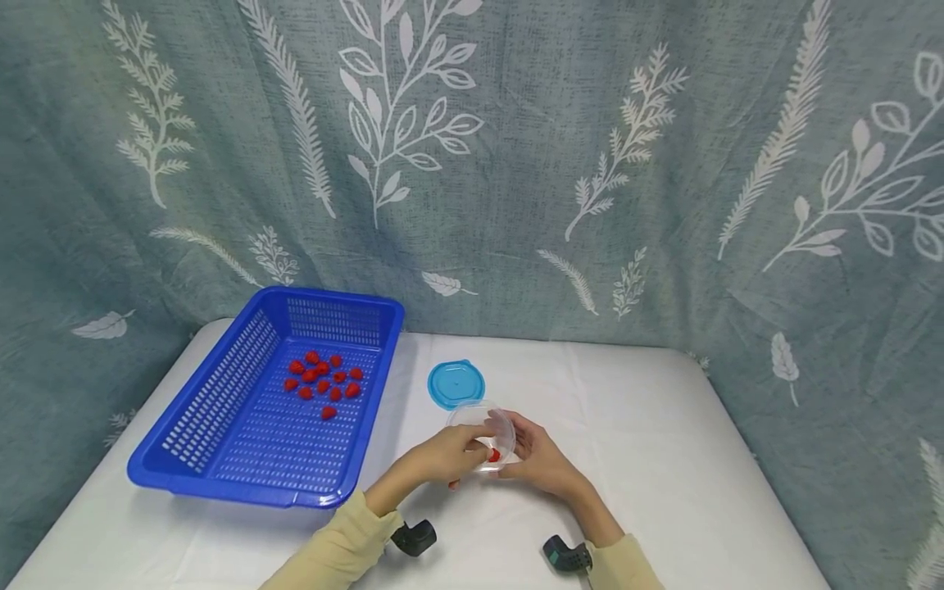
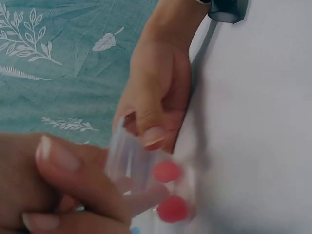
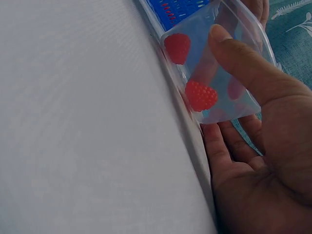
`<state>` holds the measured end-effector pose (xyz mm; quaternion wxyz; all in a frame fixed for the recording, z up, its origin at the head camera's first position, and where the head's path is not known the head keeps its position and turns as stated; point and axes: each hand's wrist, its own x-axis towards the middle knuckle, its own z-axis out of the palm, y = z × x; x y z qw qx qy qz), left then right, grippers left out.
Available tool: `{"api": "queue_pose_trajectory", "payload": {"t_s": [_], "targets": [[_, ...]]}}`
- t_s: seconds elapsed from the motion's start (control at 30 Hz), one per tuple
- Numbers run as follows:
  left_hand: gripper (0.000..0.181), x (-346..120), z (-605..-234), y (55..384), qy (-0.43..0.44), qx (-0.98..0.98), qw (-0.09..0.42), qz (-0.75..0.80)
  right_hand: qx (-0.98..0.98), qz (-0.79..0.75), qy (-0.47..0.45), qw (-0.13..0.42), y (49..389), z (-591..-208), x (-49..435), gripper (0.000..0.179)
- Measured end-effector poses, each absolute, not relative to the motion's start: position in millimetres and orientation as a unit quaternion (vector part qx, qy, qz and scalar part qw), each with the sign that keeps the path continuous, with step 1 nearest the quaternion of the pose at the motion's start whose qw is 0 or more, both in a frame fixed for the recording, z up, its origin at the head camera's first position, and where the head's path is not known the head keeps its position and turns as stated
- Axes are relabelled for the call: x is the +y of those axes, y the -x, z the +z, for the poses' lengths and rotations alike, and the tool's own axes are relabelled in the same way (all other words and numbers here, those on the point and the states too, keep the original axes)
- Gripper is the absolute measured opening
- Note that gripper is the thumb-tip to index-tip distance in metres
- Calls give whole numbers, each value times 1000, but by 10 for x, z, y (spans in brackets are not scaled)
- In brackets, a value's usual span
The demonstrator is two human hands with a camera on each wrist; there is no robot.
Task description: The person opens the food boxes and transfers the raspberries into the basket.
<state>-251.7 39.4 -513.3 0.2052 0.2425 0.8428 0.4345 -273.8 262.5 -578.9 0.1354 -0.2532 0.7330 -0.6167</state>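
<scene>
A clear plastic tub [image 1: 472, 412] is tilted between both hands, low over the white table. My right hand [image 1: 542, 459] holds it from the right, thumb across its outside and fingers around the base. From the left, my left hand [image 1: 442, 455] reaches over the rim, with an extended finger showing through the wall. One red raspberry [image 3: 200, 95] and a second raspberry [image 3: 177, 48] lie inside at the bottom, close to that finger. In the left wrist view both berries look blurred through the plastic.
A large blue plastic basket [image 1: 243, 494] stands at the left with several raspberries [image 1: 322, 369] on its bottom. A round blue lid [image 1: 456, 384] lies flat just behind the tub. Leaf-patterned green cloth [image 1: 516, 270] hangs behind the white table [image 1: 649, 426].
</scene>
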Motion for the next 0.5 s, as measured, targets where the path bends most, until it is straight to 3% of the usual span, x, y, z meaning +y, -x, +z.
{"api": "queue_pose_trajectory", "payload": {"t_s": [0.2, 0.5], "targets": [[43, 410, -5189, 2476, -243, 836, 176, 460, 730, -620, 256, 133, 2754, -5789, 2619, 89], [34, 397, -5198, 2476, -239, 843, 194, 440, 733, -621, 243, 135, 2752, -5806, 2608, 90]]}}
